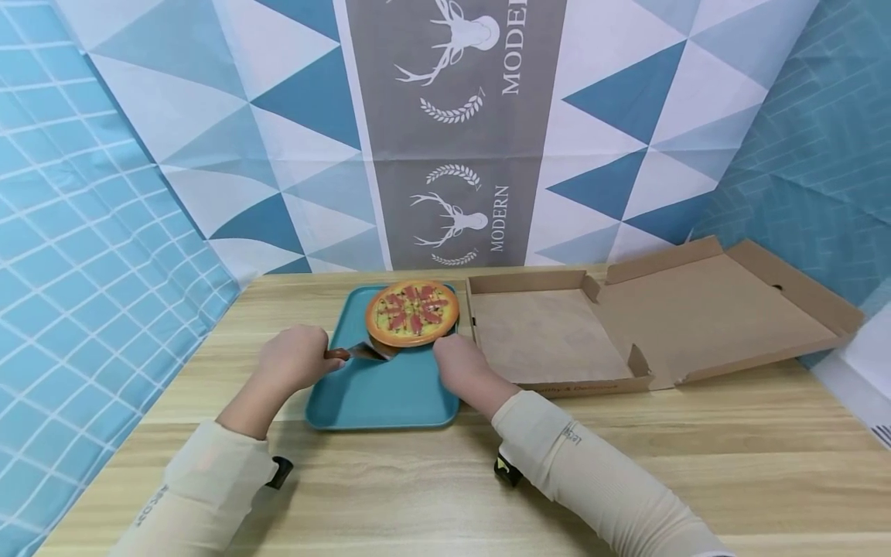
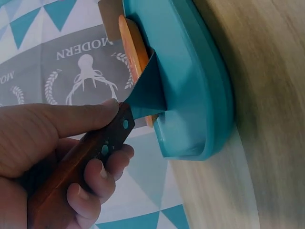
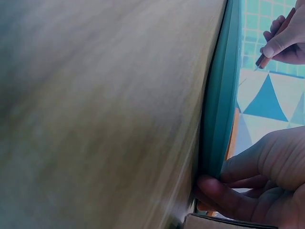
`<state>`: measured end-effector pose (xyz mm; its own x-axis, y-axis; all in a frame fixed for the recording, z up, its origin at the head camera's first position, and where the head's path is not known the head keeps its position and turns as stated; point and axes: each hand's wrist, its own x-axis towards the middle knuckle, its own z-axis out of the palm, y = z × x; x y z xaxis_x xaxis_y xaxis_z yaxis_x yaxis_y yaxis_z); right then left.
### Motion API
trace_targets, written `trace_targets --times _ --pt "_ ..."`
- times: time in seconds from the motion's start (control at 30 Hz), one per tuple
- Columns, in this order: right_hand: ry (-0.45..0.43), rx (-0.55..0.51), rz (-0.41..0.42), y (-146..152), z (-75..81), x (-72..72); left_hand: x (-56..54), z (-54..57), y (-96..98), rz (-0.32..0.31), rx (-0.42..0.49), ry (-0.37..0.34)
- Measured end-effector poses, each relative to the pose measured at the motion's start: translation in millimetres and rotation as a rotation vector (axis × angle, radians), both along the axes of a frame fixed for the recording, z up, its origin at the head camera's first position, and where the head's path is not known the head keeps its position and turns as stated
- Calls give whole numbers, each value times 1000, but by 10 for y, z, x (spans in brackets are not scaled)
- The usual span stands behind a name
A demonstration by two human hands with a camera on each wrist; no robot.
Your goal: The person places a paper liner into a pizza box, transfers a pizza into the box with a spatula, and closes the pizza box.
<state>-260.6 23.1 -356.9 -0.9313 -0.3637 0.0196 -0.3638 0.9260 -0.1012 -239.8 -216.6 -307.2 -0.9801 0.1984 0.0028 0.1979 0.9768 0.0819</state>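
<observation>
My left hand [image 1: 295, 357] grips the brown wooden handle of a pizza server [image 2: 78, 174], thumb along its top. The server's metal blade reaches in at the near left edge of a toy-like pizza [image 1: 412, 313], which has an orange crust and red toppings. Its tip is hidden beneath the crust. The pizza lies toward the back of a teal tray [image 1: 383, 398]. On the tray's right side, my right hand [image 1: 465, 367] pinches the rim; in the right wrist view the thumb is on one face of the tray edge [image 3: 221, 105] and fingers are on the other.
An unfolded cardboard pizza box [image 1: 550, 333] stands right of the tray, close to my right hand, its lid [image 1: 710, 317] laid back to the right. All sit on a wood-grain table [image 1: 390, 495]. Patterned cloth walls [image 1: 459, 178] rise behind and at the sides.
</observation>
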Motion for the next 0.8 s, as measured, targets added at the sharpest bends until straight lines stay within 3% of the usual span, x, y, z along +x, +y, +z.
trace_targets --times 0.3,0.5,0.8 --pt "-16 1 5 9 -6 5 -9 -68 -26 85 56 15" --pt "-1 16 13 -9 -19 8 19 -98 -52 109 78 26" --pt "12 18 18 -23 -27 4 81 -24 -114 129 116 34"
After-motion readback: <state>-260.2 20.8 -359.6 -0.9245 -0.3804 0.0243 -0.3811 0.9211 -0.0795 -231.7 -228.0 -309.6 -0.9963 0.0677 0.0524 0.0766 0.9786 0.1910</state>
